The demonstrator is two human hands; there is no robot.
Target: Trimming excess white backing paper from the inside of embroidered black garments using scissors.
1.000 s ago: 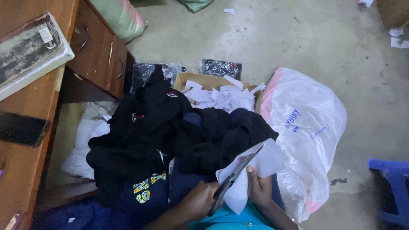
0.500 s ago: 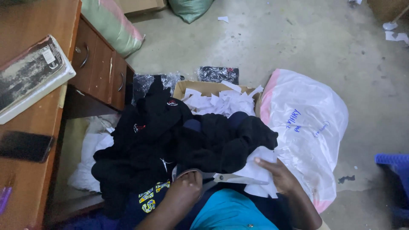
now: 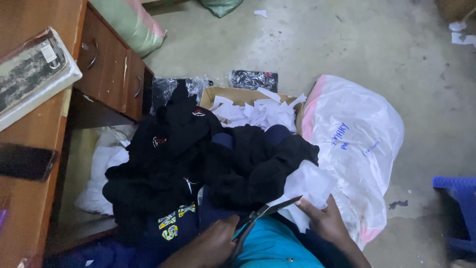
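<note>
My left hand (image 3: 210, 244) grips the handles of a pair of scissors (image 3: 271, 209), whose blades point right and slightly up, a little apart. My right hand (image 3: 325, 222) holds the lower edge of a white sheet (image 3: 307, 191) right by the blade tips. Both hands work over my lap, above a teal garment (image 3: 275, 248). A heap of black clothes (image 3: 198, 164) lies just beyond the hands, with a dark blue piece bearing yellow letters (image 3: 173, 226) at its near edge.
A cardboard box (image 3: 233, 94) full of white paper scraps sits behind the clothes. A large white plastic bag (image 3: 357, 144) lies to the right, a blue plastic stool (image 3: 458, 208) at the far right. A wooden desk (image 3: 29, 198) with drawers (image 3: 111, 69), a book and a phone stands on the left.
The scissors went from pointing up beside a white piece to lying low with blades pointing right. My right hand shifted right along the white sheet's edge.
</note>
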